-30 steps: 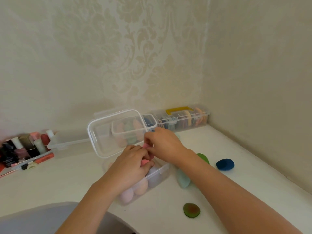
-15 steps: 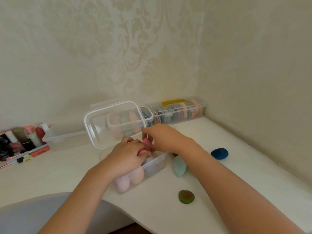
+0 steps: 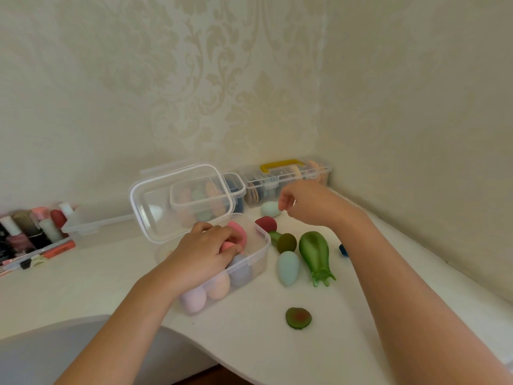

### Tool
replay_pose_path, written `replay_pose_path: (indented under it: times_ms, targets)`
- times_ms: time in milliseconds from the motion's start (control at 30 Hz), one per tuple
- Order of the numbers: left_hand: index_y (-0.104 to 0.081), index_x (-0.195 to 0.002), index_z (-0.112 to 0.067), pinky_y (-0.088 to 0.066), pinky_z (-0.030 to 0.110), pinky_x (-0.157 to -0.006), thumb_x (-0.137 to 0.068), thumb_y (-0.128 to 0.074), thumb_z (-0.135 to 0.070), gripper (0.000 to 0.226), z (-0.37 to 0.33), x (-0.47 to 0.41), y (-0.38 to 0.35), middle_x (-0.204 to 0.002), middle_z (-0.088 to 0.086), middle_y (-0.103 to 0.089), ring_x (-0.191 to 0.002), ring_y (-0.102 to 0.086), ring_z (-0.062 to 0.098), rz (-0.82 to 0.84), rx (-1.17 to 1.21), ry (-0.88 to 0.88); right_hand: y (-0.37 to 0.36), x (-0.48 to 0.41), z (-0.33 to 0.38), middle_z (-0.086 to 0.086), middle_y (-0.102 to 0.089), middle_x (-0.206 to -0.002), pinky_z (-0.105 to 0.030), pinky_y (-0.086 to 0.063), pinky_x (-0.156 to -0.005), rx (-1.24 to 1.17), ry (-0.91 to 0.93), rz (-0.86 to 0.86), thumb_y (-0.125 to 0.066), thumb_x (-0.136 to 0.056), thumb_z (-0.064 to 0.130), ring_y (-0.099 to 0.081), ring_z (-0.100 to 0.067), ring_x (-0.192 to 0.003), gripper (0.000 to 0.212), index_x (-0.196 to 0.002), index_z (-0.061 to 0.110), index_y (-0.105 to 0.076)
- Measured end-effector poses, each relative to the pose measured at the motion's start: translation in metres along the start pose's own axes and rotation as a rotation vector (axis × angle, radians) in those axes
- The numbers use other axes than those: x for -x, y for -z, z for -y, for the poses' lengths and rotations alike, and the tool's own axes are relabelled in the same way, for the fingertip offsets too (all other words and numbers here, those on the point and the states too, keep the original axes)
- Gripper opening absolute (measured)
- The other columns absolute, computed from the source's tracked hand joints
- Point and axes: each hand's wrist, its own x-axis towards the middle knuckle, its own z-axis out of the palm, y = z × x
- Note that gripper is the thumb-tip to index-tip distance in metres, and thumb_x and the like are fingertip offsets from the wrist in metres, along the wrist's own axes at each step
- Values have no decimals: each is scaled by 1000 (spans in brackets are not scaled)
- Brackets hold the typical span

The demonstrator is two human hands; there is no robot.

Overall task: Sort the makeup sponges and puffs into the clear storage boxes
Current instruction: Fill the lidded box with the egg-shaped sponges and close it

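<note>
My left hand (image 3: 205, 251) reaches into the open clear box (image 3: 259, 259), its fingers curled round a pink sponge (image 3: 239, 234). Lilac (image 3: 194, 299), peach (image 3: 219, 284) and grey (image 3: 241, 271) sponges lie inside by the front wall. My right hand (image 3: 305, 204) hovers over the table behind the box, fingers loosely curled and holding nothing, just right of a mint sponge (image 3: 268, 209). Loose on the table lie a dark red sponge (image 3: 266, 223), an olive one (image 3: 287, 243), a green eggplant-shaped one (image 3: 315, 254), a light blue one (image 3: 288, 268) and a flat avocado one (image 3: 298, 317).
The box's raised lid (image 3: 166, 207) hides part of a second clear box (image 3: 238, 187) of sponges. A long box with a yellow handle (image 3: 281, 164) holds puffs by the wall. Nail polish bottles (image 3: 27, 229) stand at left. A blue sponge (image 3: 343, 250) peeks from behind my right arm.
My right hand has let go of the pink sponge and moved right and back, away from the box. My left hand stays in the box. More loose sponges now show.
</note>
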Motion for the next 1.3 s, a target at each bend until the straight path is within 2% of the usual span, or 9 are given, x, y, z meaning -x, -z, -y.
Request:
replay_pose_path:
  times_ms: [133,267,433,633,833,900,1033,1200,1300]
  targets:
    - [-47,-126,-41,-34,30,-100,-92,-46,-39,34,2,-1,-1,-118,-13,-57,-118,-30,11,-7,27,28,-17,-12,-7,-3,-54,-131,-29,-41,-96,-27,40,-109,-51,-90,9,-51,-19,-117,35,-123,18,-57]
    - [-48,-131,-37,-28,28,-102,-97,-40,-38,34,-4,0,2,-126,-15,-51,-121,-27,14,21,-81,-18,-37,-25,-15,-4,-40,-147,-29,-28,-108,-46,22,-61,-48,-96,16,-38,-21,-134,48,-143,17,-38]
    - [-50,-130,-40,-27,28,-102,-99,-36,-38,34,-6,-1,4,-130,-15,-48,-121,-26,14,65,-105,-10,-46,-32,-28,-3,-58,-125,-25,-38,-85,-116,-75,-28,-70,-83,29,-54,-19,-107,53,-133,25,-51]
    - [-46,-133,-40,-26,28,-102,-99,-33,-39,36,-8,0,6,-135,-15,-45,-122,-25,15,81,-140,-7,-60,-44,-26,-2,-57,-98,-27,-37,-68,-180,-19,-74,-73,-79,21,-51,-22,-89,28,-89,17,-48]
    - [-43,-136,-40,-26,29,-103,-100,-32,-39,38,-9,1,6,-138,-15,-43,-124,-24,16,102,-147,-9,-32,-30,-11,3,-54,-91,-22,-41,-62,-402,15,-259,-68,-84,19,-52,-11,-74,23,-100,18,-52]
    - [-44,-135,-40,-25,28,-103,-100,-32,-39,37,-10,1,7,-138,-15,-43,-124,-24,16,103,-144,-8,-11,-17,4,5,-59,-91,-20,-46,-61,-462,118,-183,-70,-83,17,-53,-6,-67,19,-99,23,-62]
    - [-52,-128,-40,-25,26,-101,-99,-33,-39,34,-9,2,7,-134,-15,-46,-123,-26,16,102,-139,-18,-2,11,40,15,-54,-85,-17,-42,-62,-220,258,125,-76,-75,17,-53,-3,-72,32,-99,30,-59]
    - [-64,-112,-31,-30,25,-99,-97,-41,-34,28,-5,1,5,-113,-13,-60,-115,-33,16,51,-61,-39,-19,15,63,11,-55,-83,-17,-37,-56,91,298,134,-75,-72,10,-50,-11,-79,29,-100,15,-65]
    - [-68,-106,-30,-33,25,-97,-93,-41,-34,30,-2,1,4,-103,-14,-64,-110,-35,14,40,-10,-33,-33,11,70,-6,-69,-97,-29,-49,-71,181,319,143,-64,-76,2,-61,-24,-91,24,-99,7,-69]
